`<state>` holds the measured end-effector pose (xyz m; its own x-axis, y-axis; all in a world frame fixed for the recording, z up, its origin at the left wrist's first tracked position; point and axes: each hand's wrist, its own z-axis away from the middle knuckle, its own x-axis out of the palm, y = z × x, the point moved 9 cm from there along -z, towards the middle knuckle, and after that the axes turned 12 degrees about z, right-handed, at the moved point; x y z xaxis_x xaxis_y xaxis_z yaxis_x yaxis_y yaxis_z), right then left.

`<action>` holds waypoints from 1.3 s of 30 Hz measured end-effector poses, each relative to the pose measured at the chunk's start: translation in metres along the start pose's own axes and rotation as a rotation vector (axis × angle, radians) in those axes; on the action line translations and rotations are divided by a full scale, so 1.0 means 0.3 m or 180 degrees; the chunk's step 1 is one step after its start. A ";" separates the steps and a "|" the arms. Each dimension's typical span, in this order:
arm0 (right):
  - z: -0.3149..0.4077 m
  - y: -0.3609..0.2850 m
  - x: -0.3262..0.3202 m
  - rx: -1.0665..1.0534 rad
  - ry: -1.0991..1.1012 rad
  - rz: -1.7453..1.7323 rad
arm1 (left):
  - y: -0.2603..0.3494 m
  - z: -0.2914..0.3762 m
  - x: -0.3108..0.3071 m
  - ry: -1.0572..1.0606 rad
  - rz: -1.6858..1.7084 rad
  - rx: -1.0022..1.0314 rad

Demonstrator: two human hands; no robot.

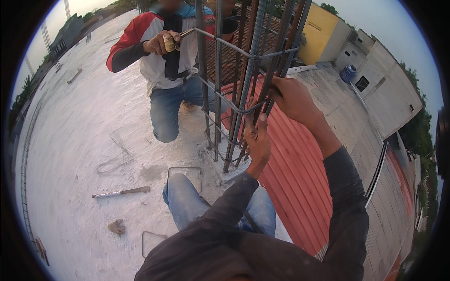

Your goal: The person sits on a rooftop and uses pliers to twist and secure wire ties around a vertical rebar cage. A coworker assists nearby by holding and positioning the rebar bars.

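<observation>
Before me stands an upright column cage of ribbed steel rebar, ringed by bent steel stirrups. My left hand is low on its near right side, thumb raised and index finger against the corner of a stirrup; its other fingers are partly hidden. Higher and farther right, my right hand curls at a rear vertical bar beside the same stirrup, with its fingertips hidden. Across the cage, a co-worker's hand, partly gloved, holds pincers at the corner of an upper stirrup.
On the rough white concrete slab lie a tangle of tie wire, a long-handled tool, a work glove and loose stirrups. A red corrugated metal roof adjoins the slab's right edge. The co-worker kneels opposite.
</observation>
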<state>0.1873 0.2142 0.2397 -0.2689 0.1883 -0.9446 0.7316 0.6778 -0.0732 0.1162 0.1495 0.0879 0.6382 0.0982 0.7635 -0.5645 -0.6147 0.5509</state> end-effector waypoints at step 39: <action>0.350 -0.083 0.253 0.0979 0.1990 -0.1826 | 0.024 0.061 0.018 -0.0163 0.1695 -0.1593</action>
<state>0.2143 0.1369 0.1362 -0.8700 0.2928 -0.3967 0.4913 0.5835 -0.6467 0.1252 0.1314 0.0899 0.2274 -0.1585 0.9608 -0.9688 -0.1365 0.2068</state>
